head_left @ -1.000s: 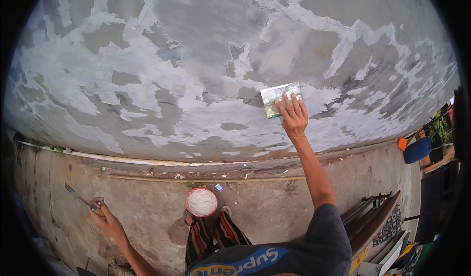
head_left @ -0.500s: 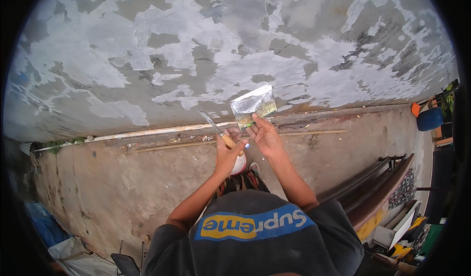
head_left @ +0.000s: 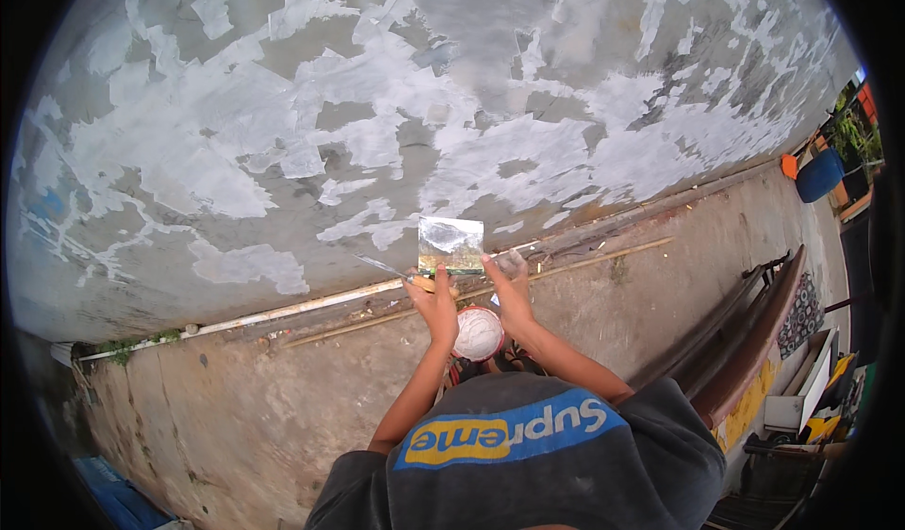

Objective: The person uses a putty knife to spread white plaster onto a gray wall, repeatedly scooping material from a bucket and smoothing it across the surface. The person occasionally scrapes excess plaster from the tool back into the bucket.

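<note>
My left hand [head_left: 434, 304] grips a narrow putty knife by its wooden handle [head_left: 429, 284], its thin blade [head_left: 382, 266] pointing up and left, and also touches the lower edge of a wide, shiny metal plate [head_left: 451, 238]. My right hand [head_left: 511, 294] holds that plate at its lower right, fingertips partly blurred. The plate has pale smears along its top. Below both hands, at my feet, a red-rimmed bucket [head_left: 478, 332] holds white paste. Ahead stands a grey wall [head_left: 424, 87] covered in irregular patches of white filler.
A pipe [head_left: 264, 315] and a thin pole [head_left: 603, 252] lie along the wall's foot. On the right are a blue barrel [head_left: 820, 174], an orange object [head_left: 790, 165], a brown wooden bench [head_left: 754, 351], white boards [head_left: 797, 398] and plants. A blue tarp [head_left: 113, 488] is at lower left.
A second ago my right hand had the plate against the wall and my left was out at lower left; both have since come together in front of me. The view has shifted.
</note>
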